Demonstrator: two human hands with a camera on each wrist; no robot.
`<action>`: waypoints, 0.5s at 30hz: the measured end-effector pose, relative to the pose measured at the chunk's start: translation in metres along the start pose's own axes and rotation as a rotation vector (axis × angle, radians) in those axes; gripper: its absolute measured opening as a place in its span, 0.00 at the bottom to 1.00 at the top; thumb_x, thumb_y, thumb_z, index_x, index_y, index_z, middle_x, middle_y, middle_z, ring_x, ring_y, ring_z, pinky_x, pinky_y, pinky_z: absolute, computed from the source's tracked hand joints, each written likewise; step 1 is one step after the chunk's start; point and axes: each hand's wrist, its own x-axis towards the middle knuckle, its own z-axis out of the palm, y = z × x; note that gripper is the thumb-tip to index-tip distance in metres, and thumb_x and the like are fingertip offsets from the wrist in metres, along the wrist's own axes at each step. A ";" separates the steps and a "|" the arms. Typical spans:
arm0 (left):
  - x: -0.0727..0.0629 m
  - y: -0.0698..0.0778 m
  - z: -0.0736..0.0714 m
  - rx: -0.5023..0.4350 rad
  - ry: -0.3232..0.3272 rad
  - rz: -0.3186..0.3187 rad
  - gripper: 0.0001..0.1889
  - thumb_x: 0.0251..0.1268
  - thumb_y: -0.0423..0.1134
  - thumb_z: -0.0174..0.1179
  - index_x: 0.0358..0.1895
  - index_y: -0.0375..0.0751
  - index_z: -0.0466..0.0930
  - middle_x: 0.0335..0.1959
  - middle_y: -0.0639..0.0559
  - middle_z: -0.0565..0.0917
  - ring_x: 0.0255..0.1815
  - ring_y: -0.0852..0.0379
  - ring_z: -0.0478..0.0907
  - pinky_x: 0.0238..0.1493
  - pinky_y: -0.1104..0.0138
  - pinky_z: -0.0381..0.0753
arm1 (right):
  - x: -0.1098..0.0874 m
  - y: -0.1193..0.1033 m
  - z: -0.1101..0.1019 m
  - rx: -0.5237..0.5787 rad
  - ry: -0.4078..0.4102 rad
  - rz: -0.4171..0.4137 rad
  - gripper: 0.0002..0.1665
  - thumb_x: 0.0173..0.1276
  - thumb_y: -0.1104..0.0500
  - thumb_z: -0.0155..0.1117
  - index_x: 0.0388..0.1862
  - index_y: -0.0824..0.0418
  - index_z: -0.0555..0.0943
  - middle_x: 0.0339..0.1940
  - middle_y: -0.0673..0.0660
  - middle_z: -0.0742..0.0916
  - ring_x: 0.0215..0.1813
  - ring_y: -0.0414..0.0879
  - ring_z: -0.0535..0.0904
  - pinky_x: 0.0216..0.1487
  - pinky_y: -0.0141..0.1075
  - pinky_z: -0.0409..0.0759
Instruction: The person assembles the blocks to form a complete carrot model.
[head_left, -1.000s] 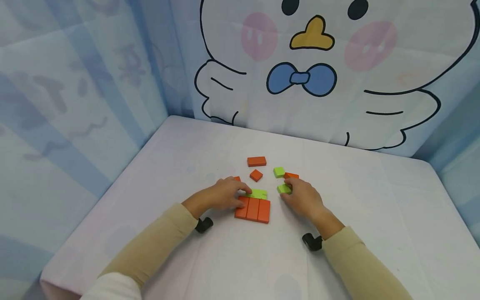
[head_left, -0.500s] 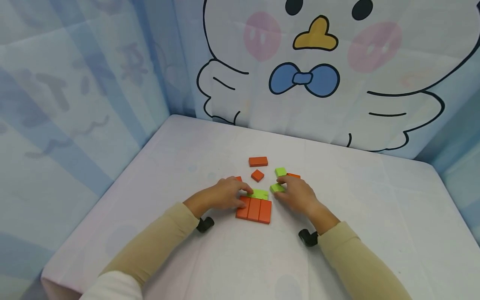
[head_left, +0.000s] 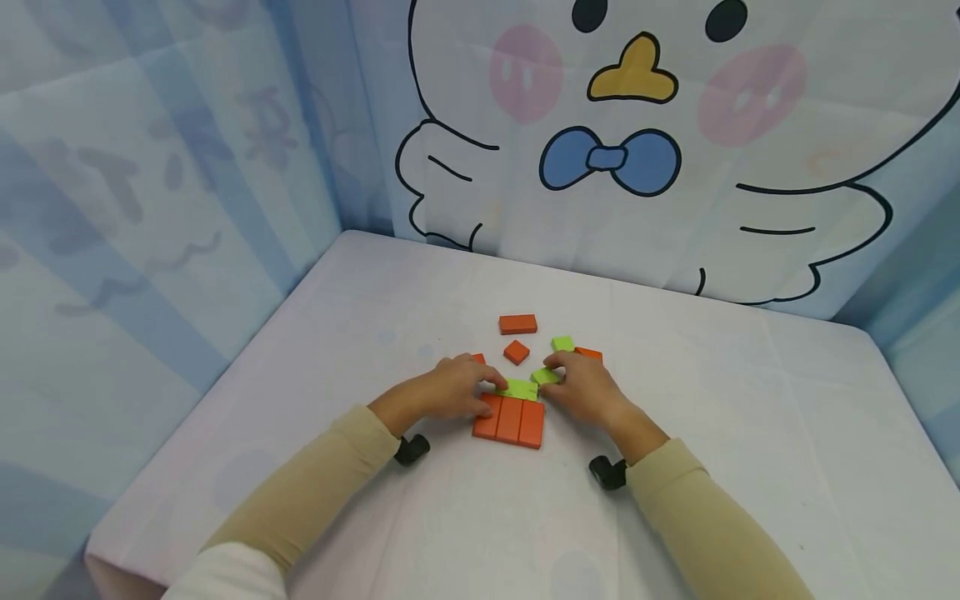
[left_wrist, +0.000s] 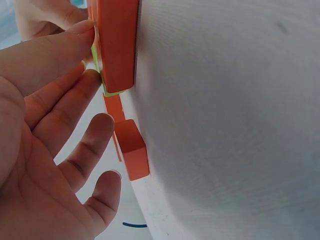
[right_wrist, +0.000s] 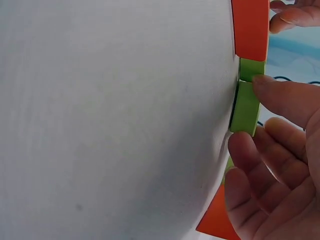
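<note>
Several orange-red rectangular blocks [head_left: 508, 421] lie side by side, forming a flat panel on the table. A light green strip [head_left: 519, 389] runs along its far side. My left hand [head_left: 448, 387] rests at the left end, its thumb touching the orange panel and its fingertips at the green strip. My right hand [head_left: 588, 387] pinches a small green block [right_wrist: 245, 106] between thumb and fingers. In the right wrist view that block's end meets another green piece [right_wrist: 252, 69] beside the orange panel. The left fingers partly cover the strip.
Beyond the hands lie an orange rectangular block [head_left: 518, 324], a smaller orange block [head_left: 516, 352], a green block [head_left: 562, 343] and another orange block [head_left: 588, 354]. One more orange block [head_left: 478, 358] shows partly behind the left hand. A cloth [head_left: 337, 300] covers the table.
My right hand has moved left, bringing the pinched green block from apart to the right end of the green strip. The left hand has stayed in place on the panel.
</note>
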 end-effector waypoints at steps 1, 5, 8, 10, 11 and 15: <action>0.000 0.000 0.000 0.001 0.000 0.000 0.19 0.66 0.44 0.69 0.60 0.54 0.82 0.56 0.58 0.81 0.60 0.53 0.69 0.63 0.53 0.65 | 0.000 0.000 0.000 -0.001 -0.002 0.001 0.26 0.69 0.55 0.68 0.62 0.65 0.79 0.56 0.61 0.84 0.54 0.55 0.80 0.57 0.51 0.78; 0.000 0.000 0.000 -0.004 0.000 -0.005 0.19 0.65 0.43 0.69 0.59 0.55 0.82 0.56 0.58 0.81 0.60 0.53 0.69 0.63 0.53 0.65 | 0.000 0.000 0.000 -0.006 -0.001 -0.001 0.25 0.68 0.56 0.68 0.62 0.64 0.79 0.54 0.59 0.85 0.52 0.54 0.80 0.55 0.49 0.79; 0.000 0.001 0.000 -0.007 -0.001 -0.009 0.19 0.65 0.43 0.69 0.59 0.55 0.82 0.56 0.58 0.80 0.61 0.52 0.69 0.63 0.53 0.65 | 0.000 0.000 0.000 -0.004 0.000 -0.004 0.25 0.68 0.56 0.68 0.62 0.64 0.79 0.53 0.59 0.85 0.50 0.53 0.81 0.53 0.48 0.80; -0.001 0.002 0.000 -0.005 0.000 -0.008 0.19 0.65 0.43 0.69 0.60 0.54 0.82 0.56 0.58 0.80 0.61 0.52 0.69 0.64 0.52 0.65 | 0.000 0.001 0.000 -0.002 0.000 -0.006 0.25 0.68 0.56 0.68 0.62 0.64 0.79 0.53 0.59 0.85 0.50 0.52 0.81 0.53 0.48 0.80; -0.001 0.002 0.000 -0.005 0.000 -0.009 0.19 0.65 0.43 0.69 0.60 0.54 0.82 0.56 0.58 0.80 0.61 0.52 0.69 0.64 0.53 0.65 | 0.000 0.001 0.000 0.000 -0.001 -0.005 0.25 0.68 0.56 0.69 0.62 0.64 0.79 0.53 0.59 0.85 0.50 0.52 0.81 0.53 0.48 0.80; 0.000 0.002 0.000 -0.007 -0.002 -0.014 0.20 0.66 0.43 0.69 0.60 0.55 0.82 0.57 0.58 0.80 0.61 0.53 0.69 0.63 0.53 0.66 | 0.000 0.001 0.000 0.003 -0.006 -0.005 0.25 0.68 0.57 0.68 0.62 0.63 0.79 0.54 0.59 0.84 0.50 0.52 0.81 0.53 0.48 0.80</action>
